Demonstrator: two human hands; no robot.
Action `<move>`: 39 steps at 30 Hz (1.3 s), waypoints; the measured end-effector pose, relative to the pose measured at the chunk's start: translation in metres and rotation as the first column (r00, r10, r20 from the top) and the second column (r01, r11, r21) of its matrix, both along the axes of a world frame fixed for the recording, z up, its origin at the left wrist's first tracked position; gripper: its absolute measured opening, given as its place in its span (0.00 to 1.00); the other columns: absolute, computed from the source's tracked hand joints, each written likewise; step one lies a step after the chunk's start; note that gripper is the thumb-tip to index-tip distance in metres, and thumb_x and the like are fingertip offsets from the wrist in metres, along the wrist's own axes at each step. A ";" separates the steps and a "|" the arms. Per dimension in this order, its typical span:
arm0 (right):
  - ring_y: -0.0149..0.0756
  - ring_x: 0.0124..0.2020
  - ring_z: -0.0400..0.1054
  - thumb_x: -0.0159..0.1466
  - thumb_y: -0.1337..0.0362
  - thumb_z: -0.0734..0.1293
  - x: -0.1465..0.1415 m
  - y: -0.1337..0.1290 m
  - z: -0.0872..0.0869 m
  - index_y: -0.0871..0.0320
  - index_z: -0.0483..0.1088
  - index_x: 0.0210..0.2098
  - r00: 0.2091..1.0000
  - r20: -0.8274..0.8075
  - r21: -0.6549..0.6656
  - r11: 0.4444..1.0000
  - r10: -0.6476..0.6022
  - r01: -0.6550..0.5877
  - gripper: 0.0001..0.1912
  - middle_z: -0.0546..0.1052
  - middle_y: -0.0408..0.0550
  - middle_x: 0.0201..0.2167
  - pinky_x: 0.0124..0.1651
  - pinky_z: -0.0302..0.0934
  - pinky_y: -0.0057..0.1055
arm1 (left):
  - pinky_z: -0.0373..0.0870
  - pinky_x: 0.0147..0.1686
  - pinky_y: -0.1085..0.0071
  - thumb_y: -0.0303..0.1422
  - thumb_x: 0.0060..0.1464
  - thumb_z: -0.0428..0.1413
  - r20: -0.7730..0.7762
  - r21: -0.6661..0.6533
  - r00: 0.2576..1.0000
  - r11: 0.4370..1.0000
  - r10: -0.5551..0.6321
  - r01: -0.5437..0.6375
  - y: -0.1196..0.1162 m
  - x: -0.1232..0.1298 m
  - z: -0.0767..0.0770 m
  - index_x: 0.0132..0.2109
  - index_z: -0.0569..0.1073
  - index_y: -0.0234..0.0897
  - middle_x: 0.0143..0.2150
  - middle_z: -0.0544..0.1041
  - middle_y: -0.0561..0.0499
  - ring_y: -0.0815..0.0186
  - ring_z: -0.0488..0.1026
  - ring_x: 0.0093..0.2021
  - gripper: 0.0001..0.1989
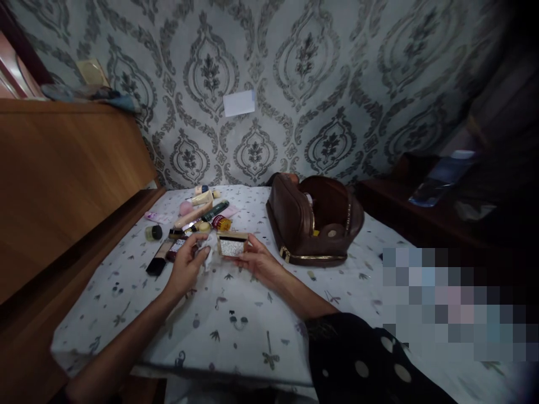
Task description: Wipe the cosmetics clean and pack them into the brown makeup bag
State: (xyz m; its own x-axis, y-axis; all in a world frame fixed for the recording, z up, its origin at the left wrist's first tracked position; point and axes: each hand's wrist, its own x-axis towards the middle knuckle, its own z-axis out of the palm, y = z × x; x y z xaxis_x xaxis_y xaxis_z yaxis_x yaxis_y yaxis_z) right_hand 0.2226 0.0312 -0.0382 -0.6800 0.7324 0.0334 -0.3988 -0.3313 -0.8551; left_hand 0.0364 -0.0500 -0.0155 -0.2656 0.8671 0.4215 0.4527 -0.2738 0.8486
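My right hand (264, 262) grips a gold-rimmed makeup compact (233, 247) by its right side, with a silvery, glittering panel showing. In my left hand (187, 265) a crumpled white wipe (208, 247) is pinched between thumb and fingers, right beside the compact's left edge; whether the two touch I cannot tell. Just behind my hands lie an amber bottle with a dark red label (222, 223) and a dark green tube (215, 210). A black-capped cosmetic bottle (159, 258) lies to the left of my left hand.
A brown zippered toiletry bag (314, 224) stands open on the right of the patterned tablecloth (227, 325). A small jar (154, 233), a pink sponge (186, 208) and several tubes lie back left. A wooden panel (71, 185) borders the left; a clear bottle (442, 178) is far right.
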 end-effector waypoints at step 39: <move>0.38 0.37 0.75 0.47 0.56 0.79 -0.004 0.010 -0.005 0.58 0.70 0.37 0.965 -0.197 -0.158 0.977 -0.175 0.145 0.23 0.79 0.44 0.30 0.44 0.69 0.35 | 0.70 0.44 0.68 0.44 0.45 0.63 0.331 -0.130 0.942 0.991 0.049 -0.006 0.021 0.017 -0.021 0.44 0.75 0.37 0.43 0.76 0.48 0.59 0.74 0.44 0.21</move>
